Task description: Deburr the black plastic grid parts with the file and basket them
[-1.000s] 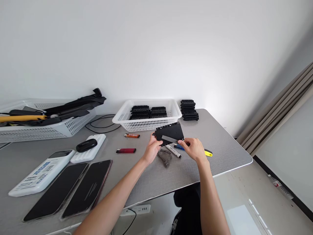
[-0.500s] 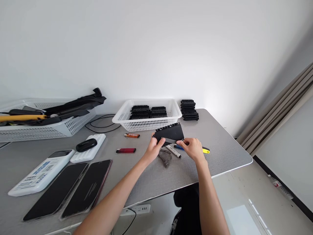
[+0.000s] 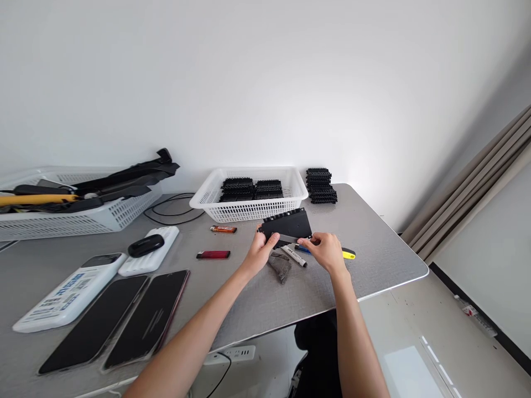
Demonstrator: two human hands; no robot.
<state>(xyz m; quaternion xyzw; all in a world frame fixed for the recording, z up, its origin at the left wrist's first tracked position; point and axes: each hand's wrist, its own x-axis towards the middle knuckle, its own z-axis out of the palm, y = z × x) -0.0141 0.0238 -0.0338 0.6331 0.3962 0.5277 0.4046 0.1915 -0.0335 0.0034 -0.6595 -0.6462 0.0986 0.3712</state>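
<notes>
My left hand (image 3: 260, 253) grips the lower left edge of a flat black plastic plate (image 3: 288, 223), held tilted just above the grey table (image 3: 373, 243). My right hand (image 3: 326, 250) pinches a yellow-handled utility knife (image 3: 347, 254) whose grey blade (image 3: 289, 239) lies along the plate's lower edge. Under the hands lie a white marker (image 3: 295, 256), a blue pen (image 3: 303, 249) and a crumpled grey rag (image 3: 280, 266).
A white basket (image 3: 249, 209) of black plates and a loose stack of them (image 3: 320, 186) stand behind. An orange lighter (image 3: 223, 229), a red lighter (image 3: 213, 255), two phones (image 3: 120, 320), a white box (image 3: 68, 293), a power bank with a black case (image 3: 146, 245) and a second basket (image 3: 78, 218) lie left.
The plate has tipped lower toward the table and the blade has moved down from its face to its lower edge. Both hands shifted slightly left.
</notes>
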